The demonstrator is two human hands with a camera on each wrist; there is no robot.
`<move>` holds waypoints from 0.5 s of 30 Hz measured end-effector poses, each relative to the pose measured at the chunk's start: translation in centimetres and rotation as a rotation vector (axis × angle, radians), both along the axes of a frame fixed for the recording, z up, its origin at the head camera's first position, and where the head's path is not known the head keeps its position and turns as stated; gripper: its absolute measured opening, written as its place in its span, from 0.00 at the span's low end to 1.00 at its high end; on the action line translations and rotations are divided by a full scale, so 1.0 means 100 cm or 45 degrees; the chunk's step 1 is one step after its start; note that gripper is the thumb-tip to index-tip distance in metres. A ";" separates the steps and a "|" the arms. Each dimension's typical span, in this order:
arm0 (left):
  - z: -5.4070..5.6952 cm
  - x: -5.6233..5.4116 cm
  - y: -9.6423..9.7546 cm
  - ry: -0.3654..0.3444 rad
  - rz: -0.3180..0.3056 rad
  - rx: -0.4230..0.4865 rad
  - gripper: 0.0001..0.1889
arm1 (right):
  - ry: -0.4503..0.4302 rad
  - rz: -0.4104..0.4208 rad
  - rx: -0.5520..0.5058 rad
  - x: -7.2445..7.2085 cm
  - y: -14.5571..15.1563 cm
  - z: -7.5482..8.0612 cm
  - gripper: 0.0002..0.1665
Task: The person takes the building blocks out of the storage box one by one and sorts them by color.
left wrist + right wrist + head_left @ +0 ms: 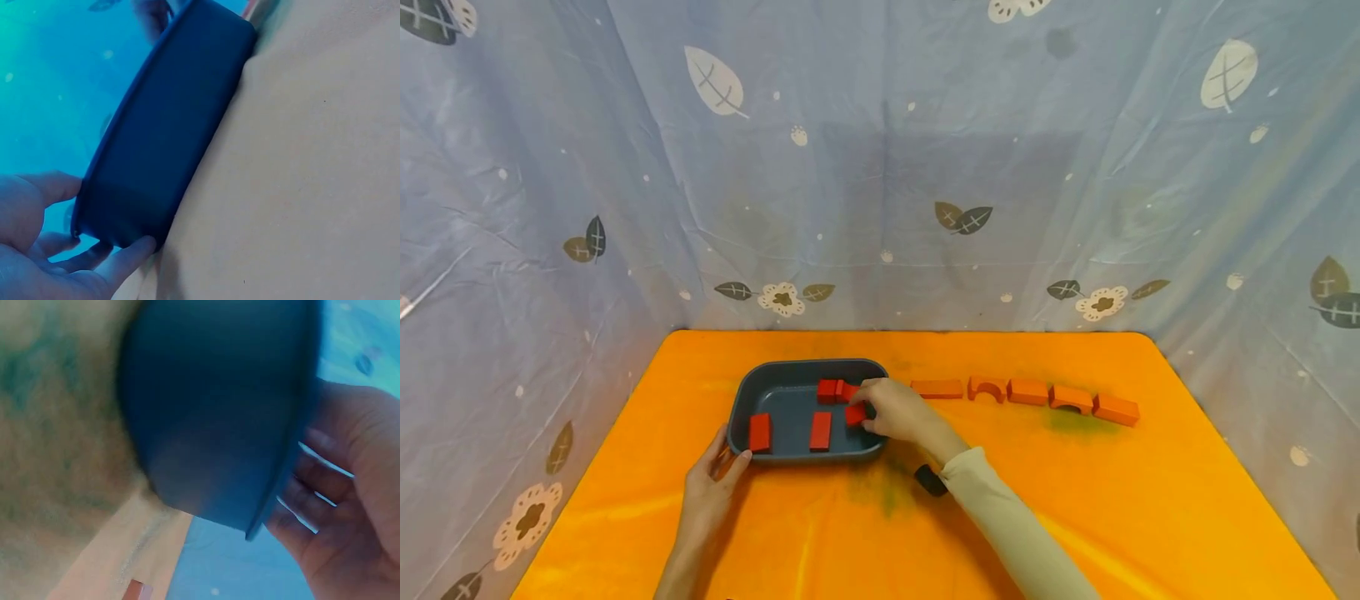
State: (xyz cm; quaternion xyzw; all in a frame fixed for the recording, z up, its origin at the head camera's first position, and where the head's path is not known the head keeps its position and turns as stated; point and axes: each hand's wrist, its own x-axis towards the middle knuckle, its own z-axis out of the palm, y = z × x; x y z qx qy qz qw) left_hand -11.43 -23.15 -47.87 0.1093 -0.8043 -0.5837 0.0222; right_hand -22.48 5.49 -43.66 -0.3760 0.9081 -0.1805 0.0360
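A dark blue-grey rectangular tray [790, 459] stands on the table, with several red blocks inside. One red block [760, 433] is at its left end and another flat red block [821, 431] lies near the middle. My left hand [709, 483] holds the tray's near left corner, thumb on the front wall and fingers around the left side; the left wrist view shows this hand [56, 250] too. Reaching over the right rim, my right hand [891, 408] pinches a small red block [854, 415] inside the tray. The tray wall hides that hand's fingertips in the right wrist view.
Right of the tray runs a curved row of orange blocks: a flat block [936, 389], an arch [987, 388], a block [1027, 392], a second arch [1071, 398] and an end block [1116, 409]. Patterned curtains [880, 167] enclose the yellow-orange table [820, 533].
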 end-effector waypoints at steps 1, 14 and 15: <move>0.000 0.000 0.000 -0.001 0.001 0.003 0.36 | -0.055 0.002 -0.092 0.000 0.004 0.002 0.17; -0.002 -0.001 0.001 0.029 0.011 0.024 0.36 | -0.376 -0.266 -0.900 0.003 0.079 -0.005 0.20; -0.002 -0.001 0.000 0.030 0.010 0.029 0.36 | -0.358 -0.282 -0.892 0.004 0.084 -0.008 0.21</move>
